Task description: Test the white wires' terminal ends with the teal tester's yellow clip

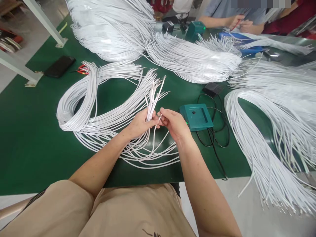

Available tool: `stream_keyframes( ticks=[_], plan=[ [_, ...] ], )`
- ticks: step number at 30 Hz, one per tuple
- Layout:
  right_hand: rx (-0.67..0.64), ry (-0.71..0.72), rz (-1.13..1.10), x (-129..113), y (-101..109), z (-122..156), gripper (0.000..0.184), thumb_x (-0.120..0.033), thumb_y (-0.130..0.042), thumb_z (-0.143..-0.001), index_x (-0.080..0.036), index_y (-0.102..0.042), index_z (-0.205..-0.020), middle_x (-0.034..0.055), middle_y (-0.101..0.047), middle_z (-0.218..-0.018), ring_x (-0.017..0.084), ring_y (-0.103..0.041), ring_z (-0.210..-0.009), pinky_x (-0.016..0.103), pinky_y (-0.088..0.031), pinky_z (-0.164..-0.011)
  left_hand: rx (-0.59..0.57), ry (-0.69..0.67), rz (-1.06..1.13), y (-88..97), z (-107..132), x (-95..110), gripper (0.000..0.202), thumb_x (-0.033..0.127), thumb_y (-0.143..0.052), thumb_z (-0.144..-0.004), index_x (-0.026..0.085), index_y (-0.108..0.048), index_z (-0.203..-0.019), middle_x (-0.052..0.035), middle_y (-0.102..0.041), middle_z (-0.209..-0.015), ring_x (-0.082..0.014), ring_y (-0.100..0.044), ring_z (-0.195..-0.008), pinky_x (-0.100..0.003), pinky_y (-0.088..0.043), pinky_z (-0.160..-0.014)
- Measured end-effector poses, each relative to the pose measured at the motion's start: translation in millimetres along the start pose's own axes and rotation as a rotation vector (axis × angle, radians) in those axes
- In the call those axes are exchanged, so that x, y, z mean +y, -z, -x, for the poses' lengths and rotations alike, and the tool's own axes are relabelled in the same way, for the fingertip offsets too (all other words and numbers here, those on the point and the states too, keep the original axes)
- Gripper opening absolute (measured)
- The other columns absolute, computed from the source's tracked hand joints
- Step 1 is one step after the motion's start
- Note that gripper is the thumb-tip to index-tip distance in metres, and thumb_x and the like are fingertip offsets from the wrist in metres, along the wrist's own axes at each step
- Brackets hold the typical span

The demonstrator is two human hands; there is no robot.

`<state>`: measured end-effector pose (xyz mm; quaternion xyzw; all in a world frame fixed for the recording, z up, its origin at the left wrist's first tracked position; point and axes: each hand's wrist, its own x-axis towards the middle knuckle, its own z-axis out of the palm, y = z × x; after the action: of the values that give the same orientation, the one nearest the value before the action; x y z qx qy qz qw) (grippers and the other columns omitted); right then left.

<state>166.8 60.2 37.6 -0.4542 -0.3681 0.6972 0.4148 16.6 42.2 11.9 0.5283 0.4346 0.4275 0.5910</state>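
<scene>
My left hand [143, 124] is closed around a small bunch of white cables [153, 98], whose ends stick up above the fingers. Close beside it, my right hand [174, 122] pinches the tip of a single white cable [154, 138] between thumb and fingers; the left fingertips meet it there. The held cables run down and join a large looped bundle of white cables [74, 115] lying on the green table [29, 141]. Just right of my right hand sits a teal device [197, 117] with a square recess and a small green light.
A black phone [60, 66] and red-handled pliers [82, 69] lie at the left. Large cable heaps [111, 29] fill the back, and another bundle [249, 131] hangs over the right edge. A black cord [217, 158] trails across the table. A co-worker's hands [238, 23] work opposite.
</scene>
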Motion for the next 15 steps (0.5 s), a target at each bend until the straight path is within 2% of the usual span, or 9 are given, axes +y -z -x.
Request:
stream_keyframes(
  ticks=[4,8,15],
  plan=[
    [-0.026,-0.057,-0.116,5,3,6,0.038,-0.048,-0.082,-0.062,-0.015,-0.065,-0.066,-0.0032,-0.052,-0.057,0.007,-0.044,-0.053,0.023,-0.039,-0.055,0.016,-0.005,0.001,0.6,0,0,0.021,0.020,-0.067,-0.078,0.015,-0.048,-0.085,-0.0019,-0.068,-0.079,-0.0125,-0.068,-0.068,-0.023,-0.050,-0.061],
    [0.013,-0.061,-0.134,9,5,10,0.035,-0.044,-0.083,-0.060,-0.016,-0.069,-0.074,-0.0027,-0.057,-0.063,0.007,-0.046,-0.056,0.024,-0.043,-0.061,0.042,-0.002,-0.010,1.2,-1,-3,0.021,0.020,-0.067,-0.077,0.015,-0.049,-0.086,-0.0010,-0.065,-0.080,-0.0122,-0.068,-0.068,-0.022,-0.050,-0.060],
    [0.198,0.070,0.125,2,-3,18,0.035,-0.050,-0.078,-0.064,-0.016,-0.071,-0.071,0.0006,-0.064,-0.070,0.010,-0.054,-0.061,0.027,-0.047,-0.065,0.076,-0.018,-0.018,1.8,0,-5,0.025,0.024,-0.069,-0.076,0.016,-0.049,-0.087,0.0014,-0.063,-0.078,-0.0124,-0.067,-0.067,-0.023,-0.051,-0.061]
  ],
)
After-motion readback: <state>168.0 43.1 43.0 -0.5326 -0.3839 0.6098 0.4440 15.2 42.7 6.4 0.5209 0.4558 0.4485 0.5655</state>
